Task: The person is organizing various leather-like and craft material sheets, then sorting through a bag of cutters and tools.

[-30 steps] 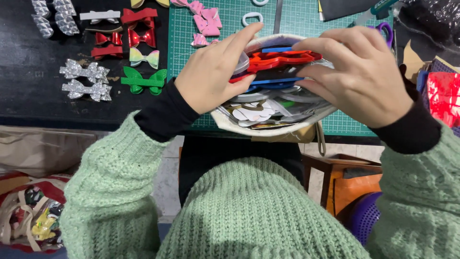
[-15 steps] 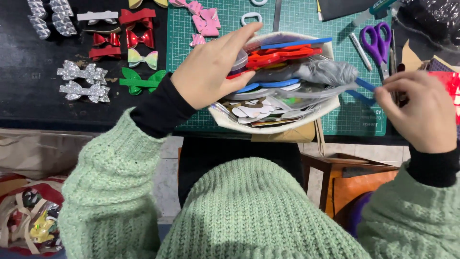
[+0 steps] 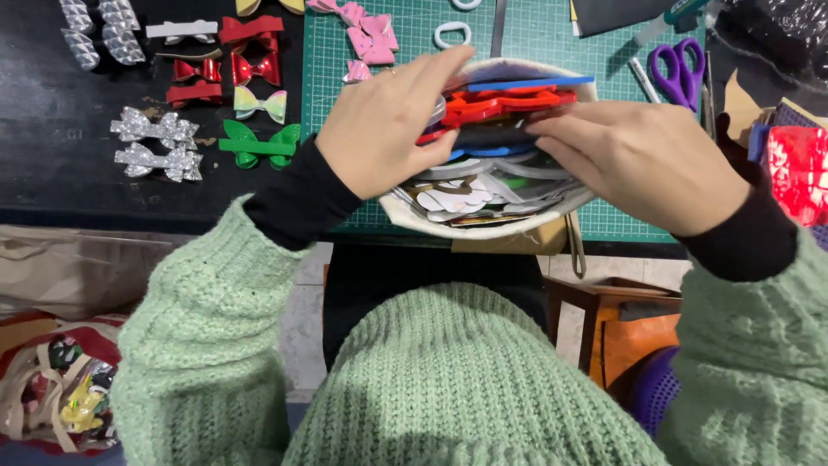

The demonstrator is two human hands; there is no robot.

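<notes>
A round white bowl (image 3: 483, 229) at the table's front edge is filled with flat cut-out bow pieces in red, blue, black, grey and white. My left hand (image 3: 388, 121) rests on the left side of the pile (image 3: 500, 103), fingers spread over the red and blue pieces. From the right, my right hand (image 3: 642, 160) reaches in, its fingertips pressed into the dark and grey pieces in the middle of the pile. Whether either hand grips a single piece is hidden by the fingers.
Finished bows lie on the black mat at left: silver (image 3: 155, 142), green (image 3: 256, 145), red (image 3: 250, 47), pink (image 3: 366, 30). Purple scissors (image 3: 677, 69) and a white ring (image 3: 452, 34) lie on the green cutting mat (image 3: 405, 26). Shiny red material (image 3: 798, 168) sits at the right.
My right hand had pulled away to the right half a second ago; it is now back on the pile in the bowl. My left hand has stayed on the pile.
</notes>
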